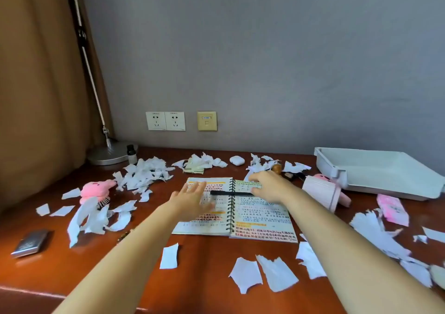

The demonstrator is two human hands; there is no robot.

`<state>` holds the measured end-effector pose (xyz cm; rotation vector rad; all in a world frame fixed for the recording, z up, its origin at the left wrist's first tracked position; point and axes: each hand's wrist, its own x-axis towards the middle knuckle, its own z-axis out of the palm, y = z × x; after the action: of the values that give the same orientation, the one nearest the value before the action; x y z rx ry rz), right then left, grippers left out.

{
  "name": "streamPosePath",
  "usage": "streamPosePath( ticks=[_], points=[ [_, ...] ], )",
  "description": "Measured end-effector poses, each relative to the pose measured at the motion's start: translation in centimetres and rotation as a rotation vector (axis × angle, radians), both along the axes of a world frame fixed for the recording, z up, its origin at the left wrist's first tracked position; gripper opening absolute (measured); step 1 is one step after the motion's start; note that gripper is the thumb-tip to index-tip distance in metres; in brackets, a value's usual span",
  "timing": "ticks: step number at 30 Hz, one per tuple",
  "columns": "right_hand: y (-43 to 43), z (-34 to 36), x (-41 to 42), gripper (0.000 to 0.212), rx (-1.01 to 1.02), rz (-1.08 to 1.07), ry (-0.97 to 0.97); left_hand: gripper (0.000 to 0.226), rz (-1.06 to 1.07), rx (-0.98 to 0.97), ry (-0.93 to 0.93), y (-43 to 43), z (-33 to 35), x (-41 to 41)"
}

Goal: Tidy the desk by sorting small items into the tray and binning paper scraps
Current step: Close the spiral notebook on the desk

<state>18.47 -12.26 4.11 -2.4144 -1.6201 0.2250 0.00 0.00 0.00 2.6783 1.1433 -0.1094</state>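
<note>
An open spiral notebook [262, 219] lies in the middle of the reddish desk [207, 265]. Across its pages rests a black pen [231, 193]. My left hand [192, 199] hovers flat over the left page, fingers spread, holding nothing. My right hand [269, 185] is over the right page with its fingers curled at the pen's right end; whether it grips the pen is unclear. White paper scraps [144, 175] litter the desk on all sides. An empty white tray [378, 171] stands at the back right.
A pink plush hairbrush [96, 189] and a metal case [31, 242] lie on the left. At the back are a lamp base [108, 153], a small bottle [132, 153] and a white earbud case [237, 160]. A pink fan [322, 191] and pink packet [392, 209] sit right.
</note>
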Motion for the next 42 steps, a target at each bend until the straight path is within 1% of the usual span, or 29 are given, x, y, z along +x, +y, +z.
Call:
streamPosePath(
  ticks=[3,6,8,9,11,13,14,17,18,20,21,22,24,26,28,30,33,35,37,39,40,42],
  points=[
    [1.5,-1.5,0.4,0.037,0.01,-0.011,-0.018,0.083,0.046,-0.031,0.056,0.8,-1.6,0.1],
    [2.8,-2.8,0.5,0.035,-0.002,0.01,-0.043,0.079,0.016,0.025,0.102,1.3,-3.2,0.2],
    [3.7,-3.3,0.2,0.03,0.033,0.037,-0.058,0.077,0.003,0.068,0.096,1.4,-3.9,0.2],
    [4.2,-3.7,0.2,0.028,0.045,0.044,-0.059,0.08,-0.001,0.075,0.095,1.5,-4.2,0.2],
    [5.0,-4.3,0.1,0.02,0.063,0.055,-0.072,0.091,-0.004,0.076,0.093,1.4,-4.3,0.0],
    [5.3,-4.6,-0.1,0.014,0.068,0.081,-0.098,0.09,-0.006,0.083,0.082,1.4,-4.3,0.0],
    [5.4,-4.7,-0.2,0.012,0.062,0.092,-0.111,0.09,-0.006,0.088,0.072,1.4,-4.3,0.0],
    [5.4,-4.7,-0.4,0.011,0.056,0.081,-0.107,0.101,-0.012,0.084,0.058,1.3,-4.4,-0.1],
    [5.3,-4.5,-0.5,0.012,0.086,0.043,-0.064,0.106,-0.015,0.085,0.055,1.4,-4.4,-0.1],
    [5.2,-4.0,-0.4,0.014,0.187,-0.059,0.103,0.113,-0.017,0.084,0.049,1.4,-4.4,-0.1],
    [5.1,-3.8,-0.3,0.014,0.223,-0.112,0.203,0.108,-0.015,0.082,0.048,1.4,-4.4,-0.1],
    [4.9,-3.6,-0.2,0.017,0.233,-0.157,0.303,0.098,-0.01,0.085,0.047,1.5,-4.5,-0.1],
    [4.3,-3.6,-0.3,0.035,0.191,-0.211,0.461,0.078,-0.012,0.095,0.046,1.5,-4.6,0.0],
    [3.7,-4.2,-0.6,0.052,0.155,-0.236,0.586,0.074,-0.015,0.097,0.048,1.5,-4.6,-0.1],
    [3.5,-5.0,-1.0,0.058,0.149,-0.238,0.611,0.074,-0.008,0.09,0.039,1.5,-4.6,-0.1],
    [3.5,-5.7,-1.3,0.059,0.166,-0.223,0.575,0.08,0.036,0.083,-0.004,1.3,-4.5,0.0],
    [3.4,-6.3,-1.4,0.062,0.222,-0.217,0.631,0.1,0.252,0.032,-0.117,1.1,-4.0,0.2],
    [3.3,-6.6,-1.4,0.063,0.255,-0.208,0.642,0.109,0.359,-0.095,-0.215,1.4,-3.2,0.4],
    [3.3,-7.0,-1.3,0.063,0.272,-0.196,0.642,0.111,0.399,-0.244,-0.362,1.6,-2.2,0.5],
    [3.3,-7.2,-1.2,0.064,0.28,-0.192,0.646,0.105,0.474,-0.356,-0.517,1.9,-1.2,0.5],
    [3.3,-7.3,-1.2,0.064,0.284,-0.192,0.65,0.097,0.532,-0.407,-0.572,2.0,-0.6,0.5],
    [3.3,-7.5,-1.2,0.063,0.294,-0.192,0.665,0.073,0.632,-0.493,-0.639,2.7,0.8,0.1]
  ],
)
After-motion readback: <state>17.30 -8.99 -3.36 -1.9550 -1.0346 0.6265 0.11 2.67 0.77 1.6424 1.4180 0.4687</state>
